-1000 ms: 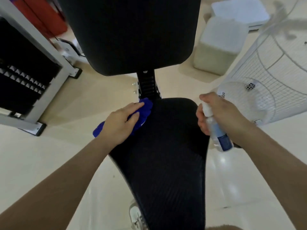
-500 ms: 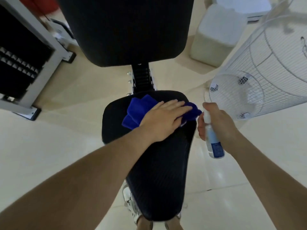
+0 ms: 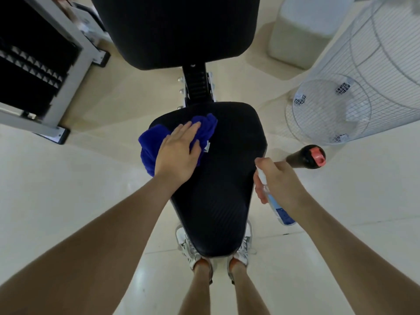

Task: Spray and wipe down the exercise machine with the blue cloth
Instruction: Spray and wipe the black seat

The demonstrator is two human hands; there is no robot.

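The exercise machine's black padded seat (image 3: 218, 189) lies below me, with its black backrest (image 3: 175, 30) beyond it. My left hand (image 3: 179, 153) presses flat on the blue cloth (image 3: 150, 151), which is bunched on the seat's far left part and hangs over the left edge. My right hand (image 3: 279, 183) holds a small clear spray bottle (image 3: 280, 212) with a blue label beside the seat's right edge, nozzle up and pointing at the seat.
A white wire-cage fan (image 3: 354, 92) lies on the floor at right. A black handle with a red end cap (image 3: 306, 156) sticks out by my right hand. A white-framed weight stack (image 3: 34, 64) stands at left. My feet in white shoes (image 3: 191, 251) stand under the seat's near end.
My left hand slid the blue cloth from the seat's far right side back to the left edge. The view pulled back, showing the handle and my feet. The spray bottle stayed beside the seat.
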